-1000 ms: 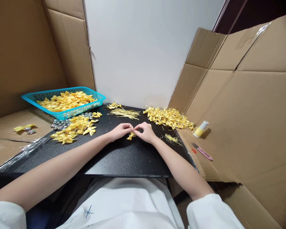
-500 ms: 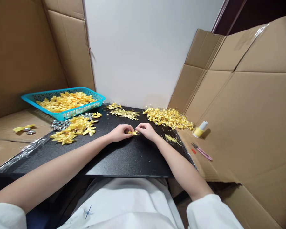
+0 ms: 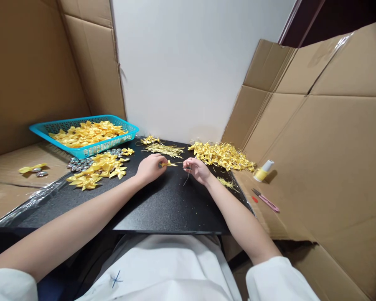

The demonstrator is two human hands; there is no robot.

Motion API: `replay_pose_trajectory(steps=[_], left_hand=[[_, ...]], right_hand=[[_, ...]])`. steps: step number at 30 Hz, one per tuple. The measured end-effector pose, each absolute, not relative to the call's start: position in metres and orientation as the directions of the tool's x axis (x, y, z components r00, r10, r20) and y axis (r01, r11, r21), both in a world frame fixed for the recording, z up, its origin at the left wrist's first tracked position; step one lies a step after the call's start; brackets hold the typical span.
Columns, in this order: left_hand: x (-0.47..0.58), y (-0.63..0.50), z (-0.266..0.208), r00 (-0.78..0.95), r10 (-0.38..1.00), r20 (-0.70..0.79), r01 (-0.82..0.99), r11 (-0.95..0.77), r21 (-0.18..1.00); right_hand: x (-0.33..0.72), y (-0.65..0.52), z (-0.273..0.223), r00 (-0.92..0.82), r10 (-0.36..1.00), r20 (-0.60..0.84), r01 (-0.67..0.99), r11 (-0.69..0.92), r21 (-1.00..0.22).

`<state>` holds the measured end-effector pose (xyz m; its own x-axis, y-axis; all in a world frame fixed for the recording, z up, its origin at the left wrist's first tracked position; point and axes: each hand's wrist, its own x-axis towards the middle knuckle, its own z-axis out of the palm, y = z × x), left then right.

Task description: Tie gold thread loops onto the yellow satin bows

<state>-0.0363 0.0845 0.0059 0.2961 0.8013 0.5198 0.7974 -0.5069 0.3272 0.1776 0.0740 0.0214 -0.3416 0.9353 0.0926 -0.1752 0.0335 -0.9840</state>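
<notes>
My left hand (image 3: 151, 168) is closed on a small yellow ribbon bow (image 3: 168, 164) above the black table. From the bow a thin gold cord (image 3: 177, 163) runs taut to the right. My right hand (image 3: 198, 169) pinches that cord, and a loose end dangles below its fingers. Just behind the hands lies a bundle of gold cords (image 3: 164, 149). Left of my left hand are a pile of yellow ribbon bows (image 3: 105, 164) and several silvery round pieces (image 3: 79, 163). A heap of bows with gold cords (image 3: 221, 154) lies beyond my right hand.
A blue plastic basket (image 3: 81, 150) full of yellow bows stands at the back left. On the right are a yellow-and-white spool (image 3: 263, 171), pink thread snips (image 3: 266, 200) and cord scraps (image 3: 226, 183). Cardboard walls (image 3: 332, 138) flank the black table (image 3: 163, 213).
My hands have moved apart, the left one leftward with the bow, the right one slightly rightward. The cord between them is now stretched out, with a loose end hanging down.
</notes>
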Motion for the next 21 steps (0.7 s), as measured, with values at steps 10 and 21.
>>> replay_pose_trajectory(steps=[10,21], left_hand=[[-0.036,0.081,0.01,0.25,0.771,0.586,0.805,-0.502,0.317],[-0.041,0.085,0.01,0.239,0.8,0.551,0.852,-0.445,0.277]], right_hand=[[0.187,0.091,0.006,-0.213,0.968,0.136,-0.01,0.137,-0.991],[0.194,0.097,0.009,-0.189,0.956,0.223,-0.09,0.209,-0.974]])
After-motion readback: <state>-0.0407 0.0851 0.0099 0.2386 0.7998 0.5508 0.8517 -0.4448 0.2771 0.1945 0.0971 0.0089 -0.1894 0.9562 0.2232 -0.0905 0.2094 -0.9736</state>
